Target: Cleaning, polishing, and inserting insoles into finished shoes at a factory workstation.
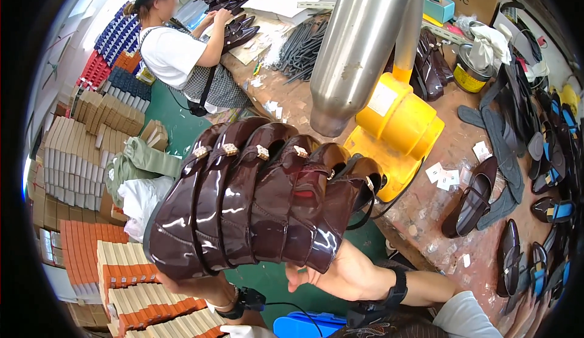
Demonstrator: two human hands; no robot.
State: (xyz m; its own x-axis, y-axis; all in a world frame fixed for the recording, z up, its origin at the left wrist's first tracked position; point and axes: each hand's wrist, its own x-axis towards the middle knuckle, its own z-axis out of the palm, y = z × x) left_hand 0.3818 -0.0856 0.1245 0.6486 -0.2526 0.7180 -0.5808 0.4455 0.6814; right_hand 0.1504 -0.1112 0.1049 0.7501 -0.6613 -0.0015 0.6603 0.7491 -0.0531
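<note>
A fanned stack of several glossy dark brown shoes [255,198] with small gold buckles fills the middle of the view. My right hand [340,271] grips the stack from below at its right end. My left hand [201,286] supports the left end from underneath and is mostly hidden by the shoes. Both wrists wear black bands. The stack hangs over the green floor [182,125], just left of a worn brown workbench [426,216].
A yellow machine base [398,134] with a steel cylinder [359,40] stands on the bench. Loose dark shoes [474,198] and soles lie to the right. Stacks of flat cartons [91,155] line the left. Another person [182,52] works at the far bench end.
</note>
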